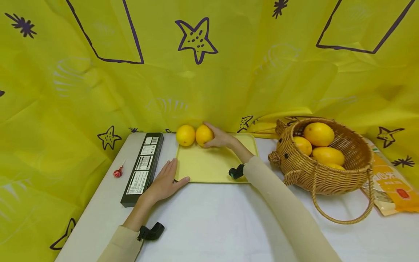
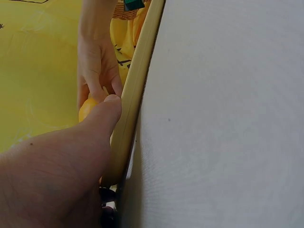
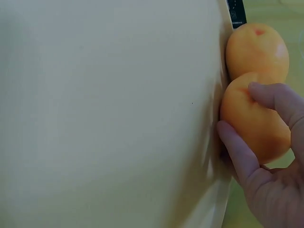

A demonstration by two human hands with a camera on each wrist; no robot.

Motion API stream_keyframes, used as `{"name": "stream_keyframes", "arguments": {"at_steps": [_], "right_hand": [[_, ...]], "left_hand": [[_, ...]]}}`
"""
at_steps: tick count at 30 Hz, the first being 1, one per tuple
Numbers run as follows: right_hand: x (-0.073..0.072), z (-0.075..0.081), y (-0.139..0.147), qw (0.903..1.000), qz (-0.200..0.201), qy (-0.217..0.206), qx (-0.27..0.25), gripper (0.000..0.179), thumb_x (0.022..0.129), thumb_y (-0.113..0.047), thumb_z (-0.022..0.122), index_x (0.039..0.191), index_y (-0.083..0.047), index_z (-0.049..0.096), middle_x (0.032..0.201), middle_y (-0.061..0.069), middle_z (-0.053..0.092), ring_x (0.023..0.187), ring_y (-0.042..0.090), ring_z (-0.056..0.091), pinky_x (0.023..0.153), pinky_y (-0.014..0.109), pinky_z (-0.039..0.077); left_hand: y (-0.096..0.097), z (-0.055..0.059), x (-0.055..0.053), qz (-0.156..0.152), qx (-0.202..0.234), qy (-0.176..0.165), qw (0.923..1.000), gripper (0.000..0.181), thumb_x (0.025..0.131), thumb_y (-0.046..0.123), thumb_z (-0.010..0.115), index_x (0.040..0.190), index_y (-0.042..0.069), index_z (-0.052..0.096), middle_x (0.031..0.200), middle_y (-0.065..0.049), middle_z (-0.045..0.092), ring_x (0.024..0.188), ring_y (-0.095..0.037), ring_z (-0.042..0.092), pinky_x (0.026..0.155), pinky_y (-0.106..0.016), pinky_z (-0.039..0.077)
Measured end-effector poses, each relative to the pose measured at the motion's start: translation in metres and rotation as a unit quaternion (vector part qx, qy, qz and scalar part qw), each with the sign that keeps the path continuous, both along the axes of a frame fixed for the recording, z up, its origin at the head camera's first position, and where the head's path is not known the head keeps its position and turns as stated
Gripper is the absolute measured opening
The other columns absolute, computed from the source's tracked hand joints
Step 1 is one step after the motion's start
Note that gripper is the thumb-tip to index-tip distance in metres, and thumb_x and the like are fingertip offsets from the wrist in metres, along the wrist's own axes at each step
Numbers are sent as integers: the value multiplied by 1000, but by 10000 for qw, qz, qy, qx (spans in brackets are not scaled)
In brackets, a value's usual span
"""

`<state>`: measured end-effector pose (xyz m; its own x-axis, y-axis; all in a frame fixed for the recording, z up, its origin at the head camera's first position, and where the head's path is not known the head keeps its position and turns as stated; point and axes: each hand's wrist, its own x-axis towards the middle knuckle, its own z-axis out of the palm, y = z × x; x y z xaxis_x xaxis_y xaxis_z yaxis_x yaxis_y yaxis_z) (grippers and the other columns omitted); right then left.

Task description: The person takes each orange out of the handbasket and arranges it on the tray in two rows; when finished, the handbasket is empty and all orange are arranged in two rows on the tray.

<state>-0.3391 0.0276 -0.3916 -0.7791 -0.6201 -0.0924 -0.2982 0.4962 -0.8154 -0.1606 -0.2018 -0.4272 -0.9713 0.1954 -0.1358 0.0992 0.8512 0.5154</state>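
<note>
At the back edge of the pale yellow tray (image 1: 212,167), my right hand (image 1: 220,139) grips a rounded yellow-orange fruit (image 1: 203,135). Its thumb and fingers curve round that fruit (image 3: 254,126) in the right wrist view. A second yellow-orange fruit (image 1: 185,135) sits close on its left, near the tray's back left corner. My left hand (image 1: 165,183) lies along the tray's front left corner with straight fingers, its thumb spread over the front edge. In the left wrist view the thumb meets the tray rim (image 2: 135,85), and the palm side is hidden.
A wicker animal-shaped basket (image 1: 327,182) with several yellow-orange fruits stands at the right, its handle hanging forward. Behind it lies an orange food packet (image 1: 389,185). To the left are a long black box (image 1: 142,169) and a red lollipop (image 1: 118,171). Yellow cloth (image 1: 229,83) hangs behind.
</note>
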Motion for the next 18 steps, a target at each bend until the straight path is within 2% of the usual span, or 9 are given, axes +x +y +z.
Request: {"name": "stream_keyframes", "arguments": {"at_steps": [4, 7, 13, 18], "right_hand": [[-2, -3, -1, 9998, -25, 205, -65, 94, 83, -9, 73, 157, -16, 15, 157, 18, 27, 134, 34, 41, 111, 49, 38], [-4, -5, -1, 9984, 9, 561, 23, 93, 81, -11, 74, 156, -13, 17, 155, 19, 32, 131, 34, 44, 110, 49, 40], [-7, -8, -1, 9935, 77, 1135, 91, 91, 79, -13, 75, 153, -6, 24, 150, 22, 40, 130, 35, 48, 111, 49, 40], [-6, -6, -2, 9917, 90, 1251, 271, 89, 79, -15, 75, 153, -6, 26, 151, 20, 40, 132, 34, 47, 114, 48, 37]], "left_hand": [[-1, -1, 0, -26, -44, 31, 10000, 98, 94, 63, 45, 155, -1, 2, 164, -17, 1, 152, -37, 1, 123, -53, 9], [0, -1, -1, -23, -32, 33, 10000, 98, 93, 63, 45, 155, 0, 2, 164, -17, 1, 152, -37, 1, 124, -53, 8], [-1, 0, 0, 10, -11, 55, 10000, 98, 93, 63, 46, 155, -1, 3, 164, -17, 2, 152, -37, 1, 123, -53, 8], [-1, -1, 0, 7, -1, 28, 10000, 98, 94, 62, 46, 155, -1, 3, 164, -17, 2, 152, -37, 1, 123, -54, 8]]}}
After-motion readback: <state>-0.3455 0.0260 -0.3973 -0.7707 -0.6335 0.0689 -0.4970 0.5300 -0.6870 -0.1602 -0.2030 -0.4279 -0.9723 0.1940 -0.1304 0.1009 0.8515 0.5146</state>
